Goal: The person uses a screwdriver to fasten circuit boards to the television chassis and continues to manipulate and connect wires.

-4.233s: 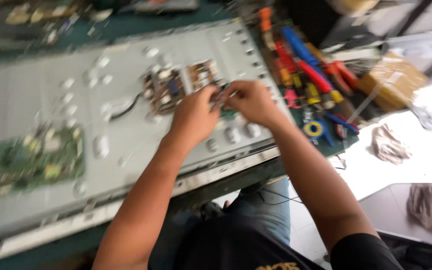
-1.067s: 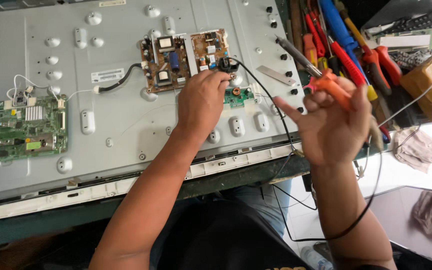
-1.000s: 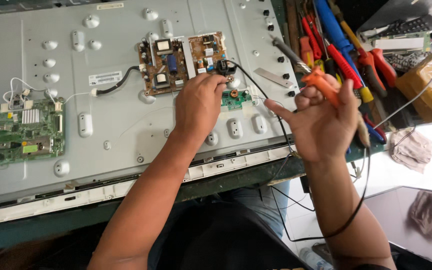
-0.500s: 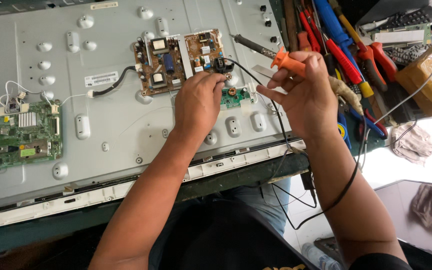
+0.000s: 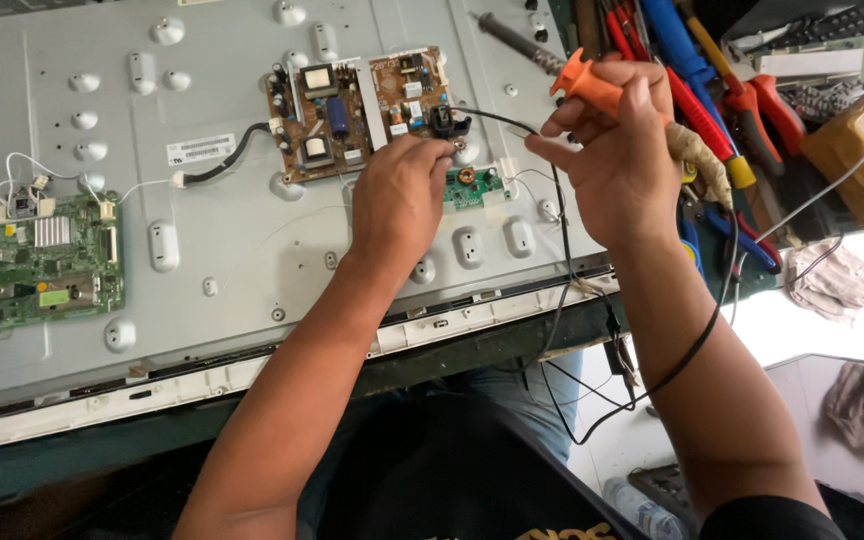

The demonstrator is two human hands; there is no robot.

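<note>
While the left hand (image 5: 397,200) pinches at the brown board's (image 5: 357,112) lower edge, the right hand (image 5: 617,160) grips an iron (image 5: 542,58), tip pointing ten o'clock.

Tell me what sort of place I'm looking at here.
Likely an electronics repair bench: an opened flat-screen panel with bare circuit boards, a soldering iron in the right hand, and a heap of screwdrivers and pliers alongside.

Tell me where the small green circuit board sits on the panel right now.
In the head view, the small green circuit board lies right of centre on the grey back panel, just right of the left hand, below the brown power board.
</note>
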